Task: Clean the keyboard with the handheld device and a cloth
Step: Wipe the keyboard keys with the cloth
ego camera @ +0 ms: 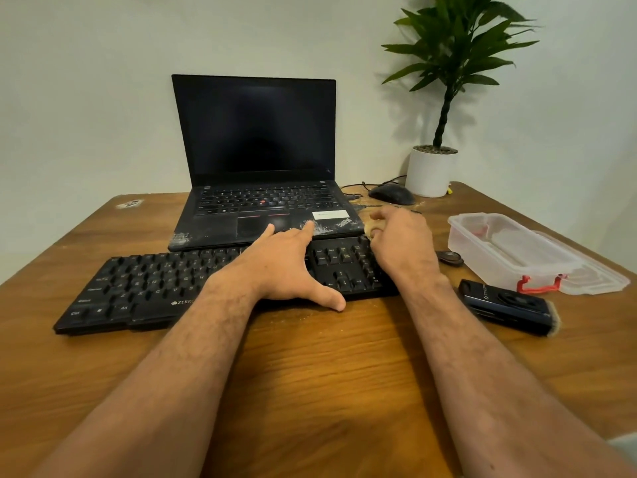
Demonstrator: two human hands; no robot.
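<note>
Two hands are on the keyboard (144,288), which lies across the middle of the table (310,374), its back edge against the laptop (255,167). My left hand (286,267) lies flat on the keys, fingers straight and spread, thumb over the front edge, fingertips reaching the laptop's palm rest; it holds nothing. My right hand (401,241) is at the keyboard's right end with fingers curled round a pale wad, seemingly the cloth (370,226). The device (506,307) lies near the right edge, apart from both hands. Beside it sits a clear box (510,250). At the far right corner are a mouse (391,194) and a plant (448,98).
</note>
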